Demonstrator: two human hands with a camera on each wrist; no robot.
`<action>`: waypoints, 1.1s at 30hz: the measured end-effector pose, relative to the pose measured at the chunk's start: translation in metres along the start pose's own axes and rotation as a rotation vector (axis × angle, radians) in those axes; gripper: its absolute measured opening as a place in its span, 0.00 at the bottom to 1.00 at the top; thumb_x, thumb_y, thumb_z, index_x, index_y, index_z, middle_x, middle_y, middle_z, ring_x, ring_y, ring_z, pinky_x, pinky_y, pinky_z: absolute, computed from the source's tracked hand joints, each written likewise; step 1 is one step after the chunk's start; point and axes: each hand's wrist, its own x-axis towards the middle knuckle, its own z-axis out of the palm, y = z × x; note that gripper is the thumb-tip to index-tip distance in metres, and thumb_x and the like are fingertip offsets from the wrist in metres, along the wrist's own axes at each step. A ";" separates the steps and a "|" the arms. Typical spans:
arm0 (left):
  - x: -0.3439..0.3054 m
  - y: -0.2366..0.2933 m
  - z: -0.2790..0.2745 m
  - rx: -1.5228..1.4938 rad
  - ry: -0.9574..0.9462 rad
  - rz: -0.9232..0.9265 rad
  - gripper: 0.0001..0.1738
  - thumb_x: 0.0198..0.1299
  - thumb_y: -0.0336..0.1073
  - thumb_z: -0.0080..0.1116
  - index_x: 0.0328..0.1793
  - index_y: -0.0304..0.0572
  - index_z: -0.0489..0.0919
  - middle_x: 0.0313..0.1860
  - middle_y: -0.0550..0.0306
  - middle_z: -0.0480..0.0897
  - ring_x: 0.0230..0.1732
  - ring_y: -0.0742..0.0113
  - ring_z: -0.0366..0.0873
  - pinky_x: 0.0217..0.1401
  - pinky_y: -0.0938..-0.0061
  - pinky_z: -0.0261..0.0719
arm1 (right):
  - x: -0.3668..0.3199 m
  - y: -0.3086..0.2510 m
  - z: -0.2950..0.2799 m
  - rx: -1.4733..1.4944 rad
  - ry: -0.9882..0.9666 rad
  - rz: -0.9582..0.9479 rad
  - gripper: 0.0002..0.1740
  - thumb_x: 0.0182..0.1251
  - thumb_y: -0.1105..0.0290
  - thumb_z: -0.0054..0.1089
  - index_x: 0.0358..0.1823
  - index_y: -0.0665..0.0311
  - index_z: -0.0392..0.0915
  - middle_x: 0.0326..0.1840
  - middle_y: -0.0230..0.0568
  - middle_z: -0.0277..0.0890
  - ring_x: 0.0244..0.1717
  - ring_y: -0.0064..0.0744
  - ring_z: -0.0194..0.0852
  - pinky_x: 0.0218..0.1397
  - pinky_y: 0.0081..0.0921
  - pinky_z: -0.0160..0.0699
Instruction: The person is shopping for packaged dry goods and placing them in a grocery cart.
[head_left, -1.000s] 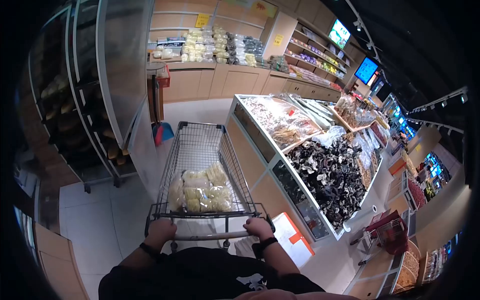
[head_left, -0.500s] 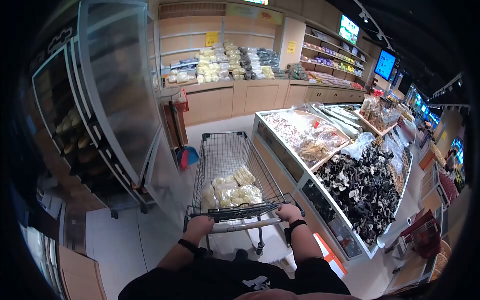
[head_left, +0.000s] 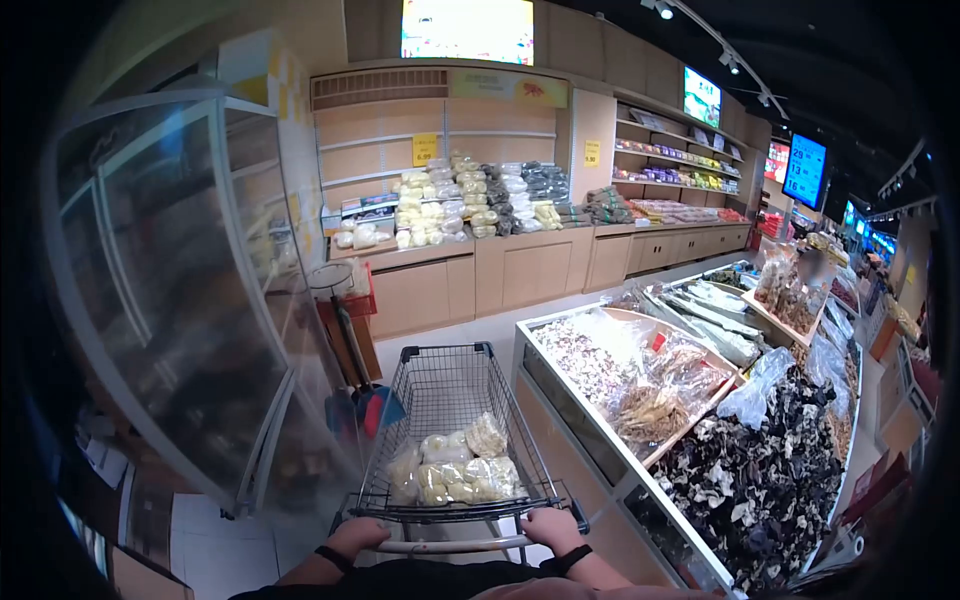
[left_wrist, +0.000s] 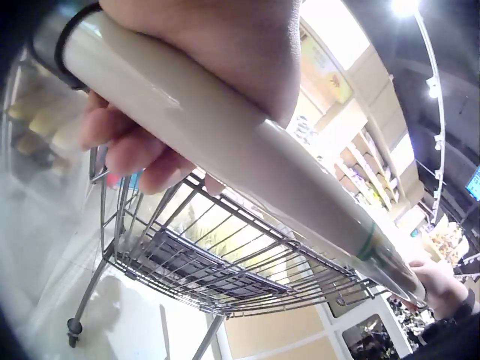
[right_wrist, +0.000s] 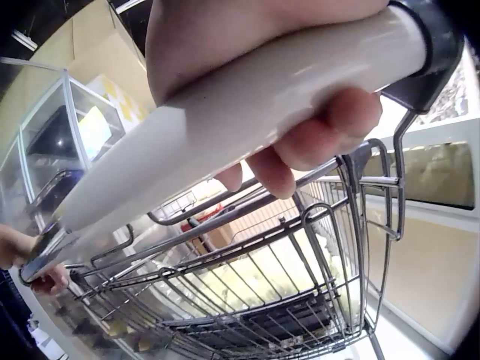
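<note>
My left hand (head_left: 358, 537) grips the left part of the pale handle (head_left: 450, 545) of a wire shopping cart (head_left: 440, 375). Around the right part of the same bar curls my right hand (head_left: 552, 528). In the left wrist view the left fingers (left_wrist: 127, 154) come out beneath the bar, with the palm over it. The right wrist view likewise has right fingers (right_wrist: 307, 142) wrapped under the handle, close to its dark end bracket. Several clear bags of pale yellowish food (head_left: 465, 475) lie in the cart's near end.
A display bin (head_left: 570, 435) with dried black fungus (head_left: 750, 480) and bagged dried goods flanks the cart's right. On the left stands a clear-doored cabinet (head_left: 180, 300). A dustpan (head_left: 385, 410) sits ahead left. The back counter (head_left: 420, 295) bears stacked bags.
The head view has tilted up, so cart and hands sit lower in it. The cart's front now appears closer to the back counter. Both hands stay on the handle.
</note>
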 end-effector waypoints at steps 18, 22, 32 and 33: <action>0.140 0.025 -0.160 -0.114 0.351 -0.056 0.19 0.50 0.50 0.54 0.35 0.46 0.85 0.33 0.49 0.83 0.37 0.51 0.81 0.43 0.60 0.77 | 0.214 -0.025 -0.070 -0.021 -0.019 -0.113 0.24 0.61 0.54 0.39 0.39 0.63 0.81 0.42 0.52 0.79 0.46 0.52 0.77 0.51 0.44 0.74; 0.174 0.031 -0.186 -0.107 0.490 -0.019 0.19 0.51 0.50 0.53 0.34 0.45 0.85 0.32 0.49 0.83 0.37 0.51 0.81 0.43 0.60 0.77 | 0.273 -0.015 -0.069 0.008 -0.011 -0.051 0.22 0.60 0.53 0.41 0.39 0.59 0.82 0.43 0.50 0.80 0.48 0.50 0.76 0.53 0.40 0.73; 0.268 0.045 -0.268 -0.078 0.331 0.042 0.21 0.53 0.53 0.50 0.34 0.47 0.85 0.34 0.50 0.84 0.39 0.52 0.81 0.45 0.60 0.78 | 0.384 -0.026 -0.126 0.144 -0.235 0.071 0.20 0.59 0.56 0.44 0.28 0.65 0.79 0.21 0.45 0.77 0.21 0.37 0.77 0.27 0.33 0.74; 0.278 0.047 -0.275 -0.078 0.335 0.045 0.21 0.53 0.53 0.49 0.34 0.47 0.85 0.34 0.51 0.84 0.39 0.52 0.81 0.45 0.60 0.78 | 0.397 -0.023 -0.128 0.163 -0.245 0.070 0.20 0.59 0.56 0.44 0.28 0.65 0.79 0.22 0.44 0.77 0.21 0.36 0.77 0.27 0.33 0.73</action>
